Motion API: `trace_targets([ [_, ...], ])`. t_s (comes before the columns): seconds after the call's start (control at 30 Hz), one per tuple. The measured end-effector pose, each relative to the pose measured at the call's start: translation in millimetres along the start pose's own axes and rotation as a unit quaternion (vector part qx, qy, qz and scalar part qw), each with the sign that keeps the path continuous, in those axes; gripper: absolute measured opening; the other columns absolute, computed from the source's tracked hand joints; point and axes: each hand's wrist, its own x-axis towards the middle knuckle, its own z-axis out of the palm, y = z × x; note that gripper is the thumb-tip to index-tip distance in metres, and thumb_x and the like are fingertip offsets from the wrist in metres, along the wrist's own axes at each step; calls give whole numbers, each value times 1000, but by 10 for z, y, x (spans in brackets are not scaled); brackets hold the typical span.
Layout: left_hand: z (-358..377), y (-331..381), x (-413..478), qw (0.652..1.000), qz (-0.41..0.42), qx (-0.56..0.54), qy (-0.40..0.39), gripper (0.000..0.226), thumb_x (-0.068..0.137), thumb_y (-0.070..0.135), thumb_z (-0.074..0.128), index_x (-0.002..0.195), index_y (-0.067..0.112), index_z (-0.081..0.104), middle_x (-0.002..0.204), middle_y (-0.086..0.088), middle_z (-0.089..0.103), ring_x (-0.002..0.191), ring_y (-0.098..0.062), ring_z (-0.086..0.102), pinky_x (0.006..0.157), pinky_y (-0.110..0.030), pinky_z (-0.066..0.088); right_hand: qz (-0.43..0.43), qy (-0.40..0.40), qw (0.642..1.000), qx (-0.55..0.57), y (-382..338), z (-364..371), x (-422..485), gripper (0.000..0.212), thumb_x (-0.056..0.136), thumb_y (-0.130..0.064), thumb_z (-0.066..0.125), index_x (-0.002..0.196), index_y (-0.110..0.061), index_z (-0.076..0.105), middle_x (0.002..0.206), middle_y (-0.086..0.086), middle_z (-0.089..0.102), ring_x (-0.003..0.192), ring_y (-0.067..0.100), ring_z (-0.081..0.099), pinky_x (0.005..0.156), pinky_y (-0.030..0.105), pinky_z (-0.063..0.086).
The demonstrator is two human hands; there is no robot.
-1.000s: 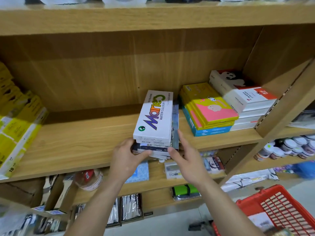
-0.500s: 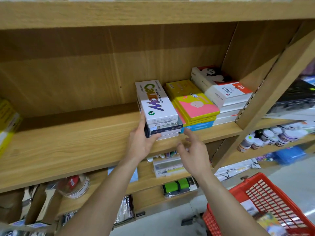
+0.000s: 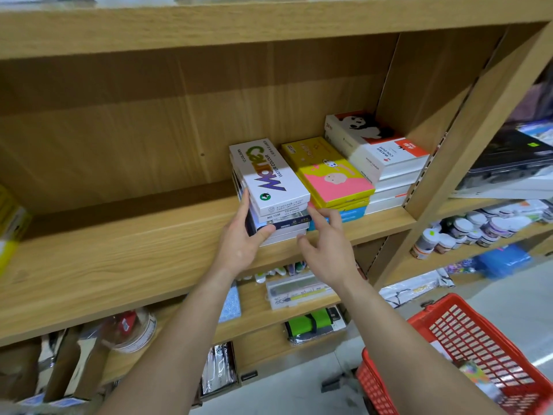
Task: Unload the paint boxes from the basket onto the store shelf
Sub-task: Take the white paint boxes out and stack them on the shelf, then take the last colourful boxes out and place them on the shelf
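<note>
A stack of watercolour paint boxes, white box on top, stands on the wooden shelf board beside a yellow and pink stack. My left hand grips the stack's left front corner, fingers along its side and thumb on its front. My right hand hovers open at the stack's right front, one fingertip near the boxes. The red basket stands on the floor at the lower right, with something colourful inside.
A white panda-print stack fills the shelf's right end against the upright divider. The shelf's left part is bare wood, yellow packs at the far left. Lower shelves hold stationery and paint jars.
The stack went from the shelf's front edge back and right, turned, and now sits against the yellow stack. My right hand has come off its side and opened.
</note>
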Motion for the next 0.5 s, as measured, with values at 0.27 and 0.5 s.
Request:
trace_targets([
  [0.27, 33, 110, -823, 994, 21, 56, 87, 50, 88, 41, 67, 135, 41, 53, 119, 34, 51, 111, 3, 55, 95, -32, 54, 16, -19, 1000, -3, 264, -282, -390, 60, 95, -32, 65, 150, -19, 46, 143, -1, 45, 122, 20, 55, 94, 35, 50],
  [0.5, 754, 6, -1381, 985, 39, 103, -132, 26, 84, 49, 60, 106, 36, 65, 98, 25, 61, 95, 7, 57, 79, -19, 48, 119, 3, 992, -50, 1093, -539, -1038, 44, 93, -32, 68, 134, -16, 62, 130, 2, 53, 113, 23, 60, 92, 34, 49],
])
